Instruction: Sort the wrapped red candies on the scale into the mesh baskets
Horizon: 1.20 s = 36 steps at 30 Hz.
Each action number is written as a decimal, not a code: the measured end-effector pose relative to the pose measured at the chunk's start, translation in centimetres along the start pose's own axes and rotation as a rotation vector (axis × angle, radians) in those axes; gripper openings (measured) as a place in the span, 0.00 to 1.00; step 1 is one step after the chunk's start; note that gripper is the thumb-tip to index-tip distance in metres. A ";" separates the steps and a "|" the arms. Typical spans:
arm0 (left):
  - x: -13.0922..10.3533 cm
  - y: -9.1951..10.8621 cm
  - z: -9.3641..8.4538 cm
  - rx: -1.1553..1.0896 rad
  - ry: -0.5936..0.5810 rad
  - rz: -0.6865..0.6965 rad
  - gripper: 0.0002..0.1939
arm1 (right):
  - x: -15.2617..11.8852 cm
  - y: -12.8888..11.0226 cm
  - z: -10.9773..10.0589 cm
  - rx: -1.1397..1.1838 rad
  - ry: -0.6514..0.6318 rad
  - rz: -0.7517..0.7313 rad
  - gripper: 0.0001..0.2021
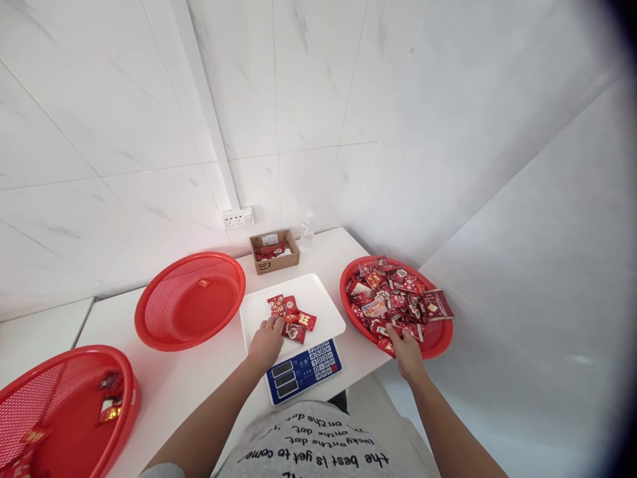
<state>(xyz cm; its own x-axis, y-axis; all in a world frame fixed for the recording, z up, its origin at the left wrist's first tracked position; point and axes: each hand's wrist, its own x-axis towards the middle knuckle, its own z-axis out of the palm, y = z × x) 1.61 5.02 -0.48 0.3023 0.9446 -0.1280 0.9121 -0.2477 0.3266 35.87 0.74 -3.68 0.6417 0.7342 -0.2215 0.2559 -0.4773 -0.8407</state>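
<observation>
My left hand (pixel 267 343) is at the left of the scale's white tray (pixel 318 302), its fingers closed at the edge of a small pile of red snack packets (pixel 294 332). Part of what its fingertips hold is hidden. My right hand (pixel 407 352) reaches over the near rim of the right red basket (pixel 442 337), thumb and fingers closed on a red snack packet (pixel 385 345). That basket is heaped with small red wrapped packets (pixel 398 299). Below the tray is the scale's blue keypad panel (pixel 304 370).
A red mesh basket (pixel 174 332) with one small packet stands left of the scale. Another red basket (pixel 124 425) with several packets is at the lower left. Behind the tray are a small cardboard box (pixel 279 261) holding packets and a clear bottle (pixel 308 226), near the tiled wall.
</observation>
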 end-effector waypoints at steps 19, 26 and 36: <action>2.5 -6.9 -6.3 -0.270 0.703 -0.328 0.23 | 0.0 0.0 -0.1 -0.014 -0.019 -0.037 0.22; 3.9 -0.6 0.1 -0.047 0.010 0.040 0.30 | -0.4 -0.5 -0.2 -0.039 0.003 -0.031 0.20; 5.6 -0.1 0.9 0.056 0.061 0.032 0.16 | -0.1 -0.3 -0.2 -0.025 -0.003 -0.040 0.20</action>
<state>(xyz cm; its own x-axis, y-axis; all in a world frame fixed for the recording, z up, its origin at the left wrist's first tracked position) 3.49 10.14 -2.11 0.3158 0.9469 -0.0606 0.9168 -0.2881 0.2765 35.85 0.71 -3.36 0.6283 0.7545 -0.1896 0.2993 -0.4594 -0.8363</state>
